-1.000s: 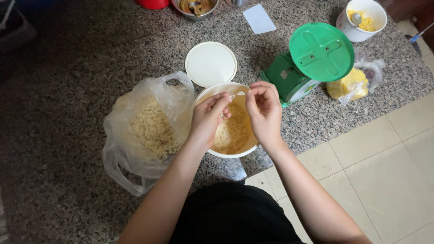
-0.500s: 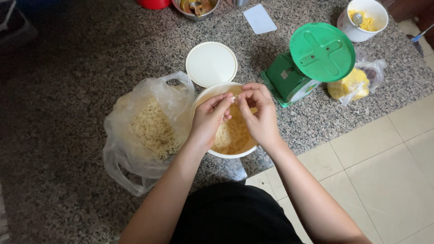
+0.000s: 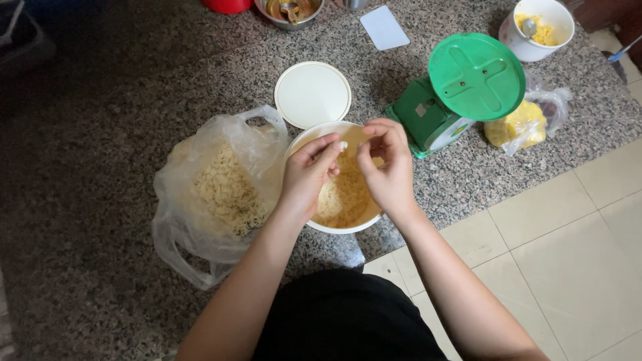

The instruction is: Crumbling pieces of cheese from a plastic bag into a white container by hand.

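From the head view I look straight down on a speckled granite floor (image 3: 100, 100) that meets pale tiles (image 3: 568, 254) at the lower right. My left hand (image 3: 304, 177) and right hand (image 3: 388, 167) both hover over a white bowl (image 3: 334, 227) that holds yellowish, crumbly noodle-like food; the bowl sits on the granite just ahead of my lap. The left hand's grip is pinched nearly closed, thumb against fingertips, on a small pale morsel (image 3: 343, 145) held above the bowl's far rim. The right hand's grip is curled with thumb and fingers drawn close together beside that morsel; I cannot tell whether it has hold of anything itself. The two hands sit just beside each other, fingertips nearly meeting. Touching the bowl on its left is a clear plastic bag (image 3: 214, 194), open at the top and filled with dry pale noodles. Just beyond the bowl lies a round white lid (image 3: 312, 94), flat on the granite. To the right stands a green kitchen scale (image 3: 461, 90) with a round green platform, and beside it a small bag of yellow stuff (image 3: 525, 124). Farther off at the upper right is a white cup (image 3: 538, 27) with yellow food and a spoon in it.
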